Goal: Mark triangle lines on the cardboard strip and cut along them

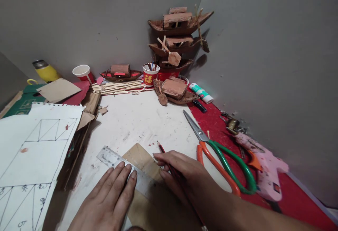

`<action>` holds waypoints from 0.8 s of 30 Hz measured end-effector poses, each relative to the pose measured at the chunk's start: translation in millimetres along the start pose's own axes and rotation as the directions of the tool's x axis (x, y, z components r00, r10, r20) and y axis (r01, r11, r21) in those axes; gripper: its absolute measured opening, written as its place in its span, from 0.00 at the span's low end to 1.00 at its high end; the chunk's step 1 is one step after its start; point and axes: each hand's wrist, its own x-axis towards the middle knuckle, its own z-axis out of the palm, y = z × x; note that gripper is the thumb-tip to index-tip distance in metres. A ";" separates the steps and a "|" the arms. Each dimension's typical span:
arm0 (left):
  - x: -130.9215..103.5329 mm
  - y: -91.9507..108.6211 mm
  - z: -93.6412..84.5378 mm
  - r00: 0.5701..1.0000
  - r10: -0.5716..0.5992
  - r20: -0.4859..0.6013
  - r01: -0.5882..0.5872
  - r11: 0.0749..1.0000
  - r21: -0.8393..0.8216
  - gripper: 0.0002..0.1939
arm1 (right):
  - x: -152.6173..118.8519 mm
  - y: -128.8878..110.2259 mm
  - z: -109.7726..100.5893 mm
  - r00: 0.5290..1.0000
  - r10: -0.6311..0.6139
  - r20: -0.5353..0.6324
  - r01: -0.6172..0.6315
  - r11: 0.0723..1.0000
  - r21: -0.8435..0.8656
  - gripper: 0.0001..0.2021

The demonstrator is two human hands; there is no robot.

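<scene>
Fingers stretched out, my left hand (111, 194) lies flat on a clear ruler (144, 181). The ruler runs slantwise across a piece of brown cardboard (139, 153) on the white work surface (124, 118). My right hand (182, 171) grips a dark red pencil (174, 173) between thumb and fingers, its tip pointing up and away, just above or beyond the cardboard's right edge. I cannot tell whether the tip touches anything. Part of the cardboard is hidden under my hands and in shadow.
Large scissors (202, 136) with orange and green handles lie at the right, near a pink glue gun (266, 167). A drawing sheet (31, 146) covers the left. Model boats (174, 90), sticks (118, 87), a paint cup (150, 74) and a white tube (201, 93) line the back.
</scene>
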 end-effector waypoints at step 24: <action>2.1 0.8 2.1 0.999 0.030 -0.025 -0.028 0.998 0.061 0.35 | 1.1 -1.0 -1.9 0.999 -0.031 -0.010 0.031 0.999 0.008 0.14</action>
